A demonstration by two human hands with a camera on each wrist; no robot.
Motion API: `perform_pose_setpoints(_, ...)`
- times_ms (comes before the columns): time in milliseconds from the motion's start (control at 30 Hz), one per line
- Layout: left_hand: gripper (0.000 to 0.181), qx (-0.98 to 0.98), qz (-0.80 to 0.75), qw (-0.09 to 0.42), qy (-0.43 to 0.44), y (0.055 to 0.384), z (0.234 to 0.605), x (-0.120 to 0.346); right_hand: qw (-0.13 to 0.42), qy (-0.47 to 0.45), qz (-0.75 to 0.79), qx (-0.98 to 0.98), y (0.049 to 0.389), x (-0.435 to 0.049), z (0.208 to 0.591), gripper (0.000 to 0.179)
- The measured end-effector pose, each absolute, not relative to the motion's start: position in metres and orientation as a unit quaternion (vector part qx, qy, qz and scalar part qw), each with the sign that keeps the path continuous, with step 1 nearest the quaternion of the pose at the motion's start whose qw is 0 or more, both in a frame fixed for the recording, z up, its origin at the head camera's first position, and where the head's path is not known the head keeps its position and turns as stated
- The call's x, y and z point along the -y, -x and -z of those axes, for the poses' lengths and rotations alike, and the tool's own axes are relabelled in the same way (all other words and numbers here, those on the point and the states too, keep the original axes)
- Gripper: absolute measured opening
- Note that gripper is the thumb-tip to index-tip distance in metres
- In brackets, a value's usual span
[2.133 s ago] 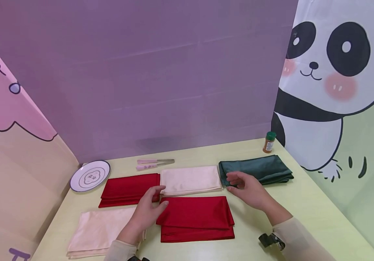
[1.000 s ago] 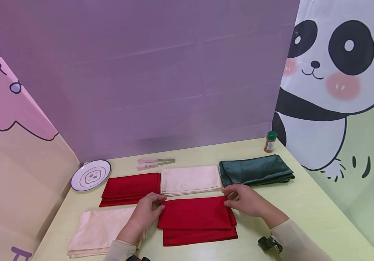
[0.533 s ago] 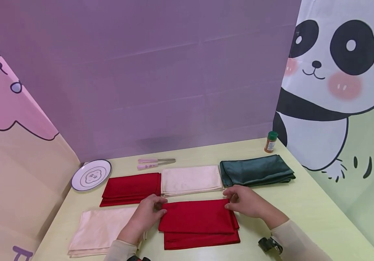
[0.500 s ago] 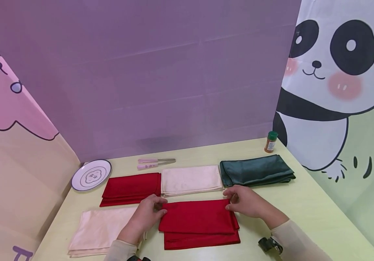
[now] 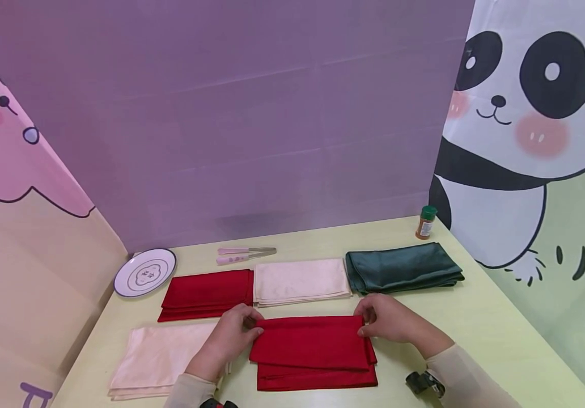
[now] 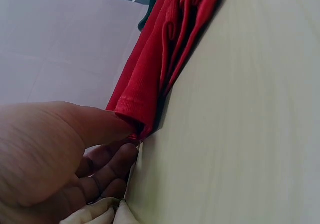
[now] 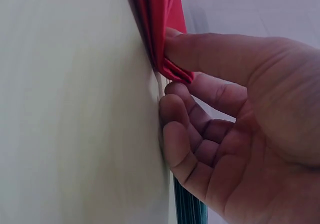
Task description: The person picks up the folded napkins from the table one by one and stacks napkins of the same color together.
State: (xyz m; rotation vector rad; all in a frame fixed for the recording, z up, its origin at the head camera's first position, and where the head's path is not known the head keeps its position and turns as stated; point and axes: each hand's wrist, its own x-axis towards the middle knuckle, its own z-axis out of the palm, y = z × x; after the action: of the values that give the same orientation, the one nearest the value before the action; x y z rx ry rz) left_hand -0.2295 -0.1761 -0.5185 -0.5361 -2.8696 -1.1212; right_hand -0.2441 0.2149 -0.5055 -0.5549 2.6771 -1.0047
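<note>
A folded red cloth (image 5: 313, 345) lies on the near middle of the table, its upper layer set back from the lower one. My left hand (image 5: 228, 339) pinches its far left corner between thumb and fingers. At the far right corner my right hand (image 5: 391, 322) does the same. In the left wrist view, the left thumb (image 6: 107, 126) presses on the folded edge (image 6: 142, 91) of the cloth. The right wrist view has the cloth's corner (image 7: 175, 73) between thumb and index finger, with the other fingers curled below.
Behind lie a second red cloth (image 5: 208, 292), a pale pink cloth (image 5: 301, 280) and a dark green cloth (image 5: 403, 267). Another pink cloth (image 5: 162, 357) is partly under my left forearm. Farther back are a plate (image 5: 145, 273), two pink-handled utensils (image 5: 233, 258) and a green-capped jar (image 5: 426, 222).
My right hand has come down from beside the green cloth to the near red cloth's corner. The left hand has closed on the other corner. That cloth has shifted slightly toward me.
</note>
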Motion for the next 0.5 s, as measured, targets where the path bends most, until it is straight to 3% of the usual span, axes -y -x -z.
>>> perform_pose_setpoints(500,0.017,0.916,0.363,0.002,0.173,0.2303,0.5185,0.1758,0.101,0.205,0.364,-0.903,0.2441,-0.2171,0.5043,0.018)
